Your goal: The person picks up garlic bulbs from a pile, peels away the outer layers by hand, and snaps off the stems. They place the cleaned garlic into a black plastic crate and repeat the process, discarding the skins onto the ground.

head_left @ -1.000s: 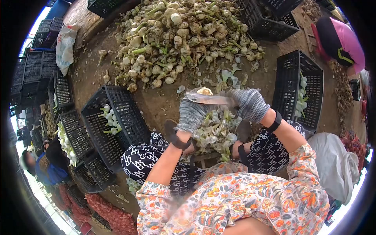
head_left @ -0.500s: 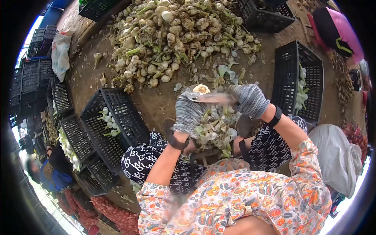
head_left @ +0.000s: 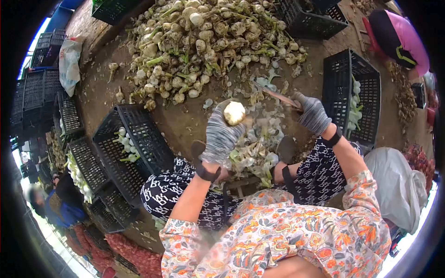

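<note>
"What's nearest?"
"Crinkled, papery peelings [head_left: 259, 155]."

"And the hands?"
"Apart, both knit-gloved: the left hand [head_left: 221, 135] clasps a pale, round bulb [head_left: 234, 113]; the right hand [head_left: 315, 114] grips a thin-bladed knife [head_left: 277, 95]."

"How would the bulb handle?"
"Probably light, firm, slightly slippery where bare; best held around its sides."

"Farther off?"
"A heap [head_left: 218, 41] of rough, stained bulbs with stiff stalks."

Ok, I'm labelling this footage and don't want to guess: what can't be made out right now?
All in the head view:
Underside of the bulb: hidden by the bulb itself and the left hand.
Handle of the knife: largely covered by the right hand.
Far end of the garlic pile: cut off by the top edge.
Inside of the pale sack: hidden by its material.
</note>
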### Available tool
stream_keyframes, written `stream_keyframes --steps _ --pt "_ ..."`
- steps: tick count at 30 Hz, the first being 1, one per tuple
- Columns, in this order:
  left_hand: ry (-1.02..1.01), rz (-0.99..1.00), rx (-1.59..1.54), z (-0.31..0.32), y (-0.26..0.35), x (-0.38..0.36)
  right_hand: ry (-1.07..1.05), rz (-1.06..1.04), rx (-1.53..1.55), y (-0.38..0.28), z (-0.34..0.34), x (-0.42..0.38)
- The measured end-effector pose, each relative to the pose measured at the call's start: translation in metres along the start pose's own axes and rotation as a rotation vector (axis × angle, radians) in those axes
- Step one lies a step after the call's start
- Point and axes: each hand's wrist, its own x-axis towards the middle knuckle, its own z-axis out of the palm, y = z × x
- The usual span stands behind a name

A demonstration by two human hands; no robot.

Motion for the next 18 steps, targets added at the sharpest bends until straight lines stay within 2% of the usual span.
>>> stream_keyframes --steps 1,4,5,7,8,10,12,14,15,17,18 --pt "-0.065 -0.063 -0.071 0.003 0.003 0.0 -0.013 0.009 0.086 -0.001 0.002 0.0" --pt "-0.101 0.116 -0.07 0.003 -0.005 0.0 0.006 0.008 0.461 -0.003 0.011 0.0" --pt "-0.108 0.246 0.121 0.002 -0.006 0.003 -0.096 0.059 0.545 -0.006 0.011 0.002" --pt "-0.231 0.223 0.455 0.001 -0.002 0.001 -0.296 0.169 0.708 -0.015 0.011 0.005" --pt "-0.296 0.209 0.62 0.003 0.001 0.001 -0.269 0.105 0.664 -0.017 0.016 0.006" --pt "-0.323 0.407 0.776 0.007 -0.009 0.002 -0.214 -0.02 0.576 -0.019 0.029 0.009" --pt "-0.306 0.582 0.812 0.009 -0.003 0.001 -0.31 0.058 0.511 -0.023 0.025 0.011" --pt "-0.285 0.527 0.549 0.005 0.002 0.001 -0.383 0.173 0.442 -0.018 0.028 0.012" --pt "-0.249 0.524 0.467 0.004 0.015 0.001 -0.341 0.048 0.245 0.029 0.069 0.006" --pt "-0.176 0.559 0.361 -0.002 0.018 0.007 -0.518 0.211 0.003 0.059 0.086 0.006" --pt "-0.138 0.482 0.33 -0.003 0.014 0.008 -0.614 0.297 -0.128 0.069 0.083 0.008"
